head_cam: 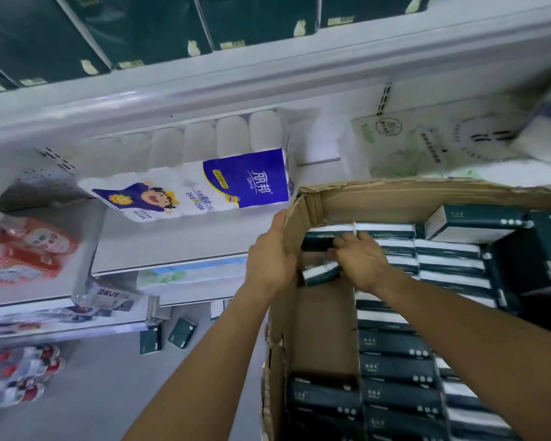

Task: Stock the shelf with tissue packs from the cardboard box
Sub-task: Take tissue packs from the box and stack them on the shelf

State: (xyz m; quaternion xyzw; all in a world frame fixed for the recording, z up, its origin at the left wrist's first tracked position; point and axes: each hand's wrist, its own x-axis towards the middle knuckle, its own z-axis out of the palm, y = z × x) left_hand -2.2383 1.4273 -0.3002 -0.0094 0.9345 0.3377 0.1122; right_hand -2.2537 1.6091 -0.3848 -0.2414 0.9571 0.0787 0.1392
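Note:
An open cardboard box (395, 195) on the right holds several dark green tissue packs (395, 370) in rows. My left hand (272, 253) grips the box's left wall near its far corner. Inside the box, my right hand (360, 261) is closed over a dark green tissue pack (317, 243), and another pack (320, 273) lies just under the fingers. The white shelf (172, 246) stretches to the left of the box. The shelf above it carries several dark green packs (140, 27).
A blue and white toilet roll bundle (204, 186) lies on the shelf left of the box. Red packs (23, 249) sit at the far left. Two dark green packs (166, 337) lie on the floor below. Green-print white bundles (411, 144) sit behind the box.

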